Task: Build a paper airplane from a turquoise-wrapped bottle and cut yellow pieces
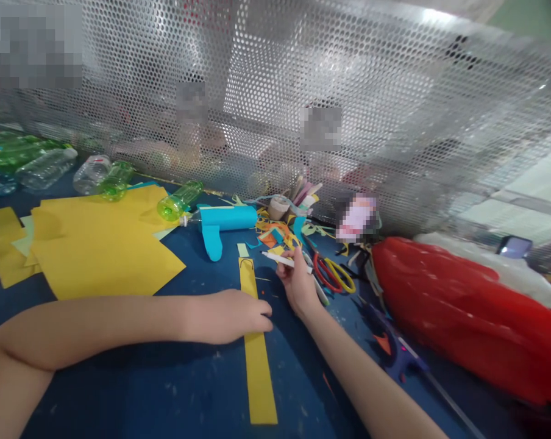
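Left hand (234, 314) lies across a yellow strip (261, 381) on the tabletop (166, 390), its grip unclear; right hand (298, 281) clamped round a white pen (274, 257)

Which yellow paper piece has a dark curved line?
The long narrow strip under the left hand, curve at its far end; the wide yellow sheets at left show none.

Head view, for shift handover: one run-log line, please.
left hand: on long yellow paper strip; right hand: holding slim white pen; strip: dark curve
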Tool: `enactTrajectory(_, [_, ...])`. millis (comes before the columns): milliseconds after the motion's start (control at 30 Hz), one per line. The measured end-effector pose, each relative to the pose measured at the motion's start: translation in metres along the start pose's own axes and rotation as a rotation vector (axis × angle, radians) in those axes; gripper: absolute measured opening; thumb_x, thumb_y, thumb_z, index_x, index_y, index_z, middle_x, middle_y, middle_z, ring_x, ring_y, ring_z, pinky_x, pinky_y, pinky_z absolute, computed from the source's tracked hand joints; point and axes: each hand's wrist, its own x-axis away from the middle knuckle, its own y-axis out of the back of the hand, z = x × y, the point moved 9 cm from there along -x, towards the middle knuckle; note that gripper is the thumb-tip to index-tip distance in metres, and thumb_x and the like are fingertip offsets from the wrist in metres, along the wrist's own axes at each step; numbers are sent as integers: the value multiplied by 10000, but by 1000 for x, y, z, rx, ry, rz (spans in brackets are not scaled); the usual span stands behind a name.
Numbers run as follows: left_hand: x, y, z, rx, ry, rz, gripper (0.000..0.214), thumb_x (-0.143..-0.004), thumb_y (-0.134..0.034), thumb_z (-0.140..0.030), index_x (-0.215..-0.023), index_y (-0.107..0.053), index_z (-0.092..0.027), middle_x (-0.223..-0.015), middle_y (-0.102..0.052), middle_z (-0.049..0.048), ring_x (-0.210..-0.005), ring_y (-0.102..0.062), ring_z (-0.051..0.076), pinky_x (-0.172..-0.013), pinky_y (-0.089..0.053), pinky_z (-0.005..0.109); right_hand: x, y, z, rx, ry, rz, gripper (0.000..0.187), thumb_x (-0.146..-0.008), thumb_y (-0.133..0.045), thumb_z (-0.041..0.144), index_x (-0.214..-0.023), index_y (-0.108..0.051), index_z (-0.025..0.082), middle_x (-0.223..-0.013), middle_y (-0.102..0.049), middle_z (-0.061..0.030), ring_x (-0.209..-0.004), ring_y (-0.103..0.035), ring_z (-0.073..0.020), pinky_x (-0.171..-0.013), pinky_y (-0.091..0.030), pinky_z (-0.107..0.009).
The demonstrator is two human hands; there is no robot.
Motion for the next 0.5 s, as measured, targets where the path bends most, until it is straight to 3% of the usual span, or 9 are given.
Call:
enactTrajectory(133, [-3,4,2,8,-77,64,209,-807,-475,-48,-907,-608,-175,-919,-611,66,-798,-604,169,-608,-429,240,1,-4,3,73,28,42,435,-794,-473,603,-612,-500,209,-450,-415,53,-428,-348,-92,-423,-249,-229])
enactTrajectory(367, [-6,10,11,56,-13,86,145,-812,-510,-75,-893,-608,-144,-910,-582,66,-734,-575,150,-605,-412,239,3,-7,6,148,53,61,445,-801,-441,619,-612,-495,221,-456,-398,48,-423,-330,-110,-420,-236,-252])
enactTrajectory(433, [-8,19,10,113,-4,52,130,-828,-495,-82,-838,-608,-146,-903,-582,59,-730,-567,138,-615,-408,233,3,-7,7,134,56,67,444,-807,-438,608,-597,-488,221,-459,-397,47,-430,-339,-110,-424,-250,-251])
enactTrajectory(500, [-10,39,12,238,14,-74,130,-848,-487,-115,-823,-607,-156,-908,-589,51,-779,-564,136,-669,-414,229,4,-7,8,136,64,64,422,-808,-453,587,-596,-489,223,-466,-405,48,-440,-361,-112,-432,-275,-251])
